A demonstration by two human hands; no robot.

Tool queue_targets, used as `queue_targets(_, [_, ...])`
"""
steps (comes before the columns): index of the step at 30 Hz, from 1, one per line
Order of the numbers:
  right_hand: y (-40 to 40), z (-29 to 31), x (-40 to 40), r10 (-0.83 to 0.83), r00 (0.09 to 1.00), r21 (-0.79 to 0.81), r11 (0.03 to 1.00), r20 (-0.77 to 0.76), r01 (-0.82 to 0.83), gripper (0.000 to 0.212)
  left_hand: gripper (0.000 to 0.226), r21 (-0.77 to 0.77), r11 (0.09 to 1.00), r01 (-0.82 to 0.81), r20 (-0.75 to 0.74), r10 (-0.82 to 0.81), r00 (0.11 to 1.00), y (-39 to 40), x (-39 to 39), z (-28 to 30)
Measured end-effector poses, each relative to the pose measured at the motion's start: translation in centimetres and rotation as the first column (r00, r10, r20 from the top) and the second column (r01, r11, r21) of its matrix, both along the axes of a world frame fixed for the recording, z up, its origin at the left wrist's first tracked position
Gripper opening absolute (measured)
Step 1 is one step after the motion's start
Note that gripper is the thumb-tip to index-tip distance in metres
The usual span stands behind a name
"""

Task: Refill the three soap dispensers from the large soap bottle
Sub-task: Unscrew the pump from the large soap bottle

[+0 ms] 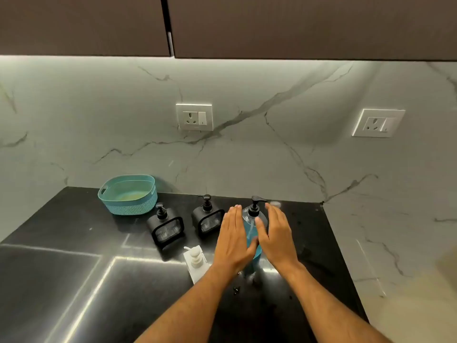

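The large soap bottle (251,225), clear with blue liquid and a black pump, stands upright on the black counter (74,231). My left hand (232,237) and my right hand (277,235) flank it with fingers flat and extended; the thumbs lie against its front, and I cannot tell whether they grip it. Two black square dispensers stand left of the bottle, one (167,225) nearer me and one (207,219) further back. A white dispenser (196,262) sits closest, just left of my left wrist.
A teal plastic basket (128,194) stands at the back left against the marble wall. Two wall sockets (194,117) (378,123) sit above the counter. A steel surface (49,280) lies at the front left. The counter ends at a marble side wall on the right.
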State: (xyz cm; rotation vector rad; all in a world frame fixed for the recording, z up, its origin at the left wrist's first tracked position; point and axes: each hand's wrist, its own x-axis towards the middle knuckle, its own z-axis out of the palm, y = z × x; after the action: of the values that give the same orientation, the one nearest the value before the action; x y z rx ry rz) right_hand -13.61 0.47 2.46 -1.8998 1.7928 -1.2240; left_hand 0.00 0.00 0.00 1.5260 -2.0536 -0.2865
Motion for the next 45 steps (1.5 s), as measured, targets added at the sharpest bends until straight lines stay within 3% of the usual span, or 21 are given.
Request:
queue_targets(9, [-1.2,-0.1,1.0,-0.004,0.999,-0.054,0.998,0.048,0.007,0.041,0.1,0.265,0.963,0.041,-0.261,0.03,0.965,-0.5,-1.1,0.7])
queue_targets(16, [-2.3,0.4,1.9,-0.103,0.978,-0.053,0.992,0.18,0.114,0.039,0.101,0.34,0.94,0.041,-0.413,0.11,0.904,-1.9,-1.6,1.2])
queue_targets(23, [-2.6,0.5,2.6,-0.188,0.948,-0.061,0.976,0.257,0.21,0.036,0.067,0.252,0.968,0.013,-0.482,0.114,0.869,-2.6,-1.5,0.8])
queue_targets(36, [-0.6,4.5,3.3,-0.218,0.917,-0.232,0.924,0.334,0.304,0.029,0.07,0.127,0.973,0.192,-0.628,-0.071,0.775,-1.9,-0.4,4.4])
queue_targets(41, [0.8,6.0,3.1,-0.152,0.947,-0.257,0.939,0.285,0.228,0.026,0.074,0.112,0.956,0.273,-0.632,-0.143,0.762,-1.3,0.9,5.7])
queue_targets(45, [2.2,8.2,2.4,-0.046,0.968,-0.138,0.987,0.248,0.083,0.028,0.075,0.111,0.932,0.346,-0.631,-0.203,0.749,-0.7,2.2,7.0])
